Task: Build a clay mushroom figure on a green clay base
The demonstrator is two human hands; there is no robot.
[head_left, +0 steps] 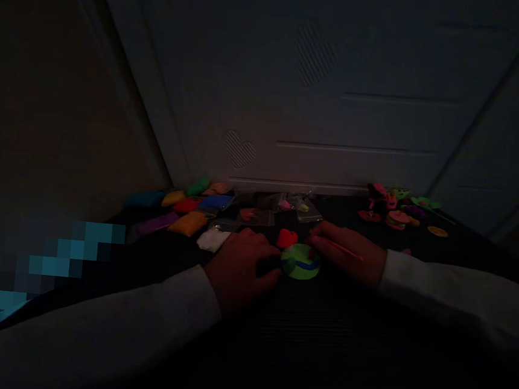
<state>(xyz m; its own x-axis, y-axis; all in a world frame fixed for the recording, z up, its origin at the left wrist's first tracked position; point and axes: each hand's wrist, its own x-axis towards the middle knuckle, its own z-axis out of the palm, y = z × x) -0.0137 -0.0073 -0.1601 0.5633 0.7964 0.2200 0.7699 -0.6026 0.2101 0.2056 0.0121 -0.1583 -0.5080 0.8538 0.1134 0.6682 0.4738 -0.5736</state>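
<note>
A round green clay disc (303, 274) lies on the dark table, with a blue wavy strip across it, a darker green patch at its left and a small red bit near its top right. My left hand (243, 272) is curled at the disc's left edge, thumb and forefinger holding it there. In my right hand (349, 251) is a thin pink stick-like modelling tool (343, 250), pinched with its tip end over the disc's upper right. Just behind the disc sits a lump of bright red clay (287, 239). The scene is very dark, so fine contact is hard to see.
Bags of coloured clay, including a white one (212, 240), an orange one (188, 223) and a blue one (216, 201), lie at the back left. Several finished clay figures, among them a burger shape (397, 220), stand back right. A pale panel (268, 98) rises behind the table.
</note>
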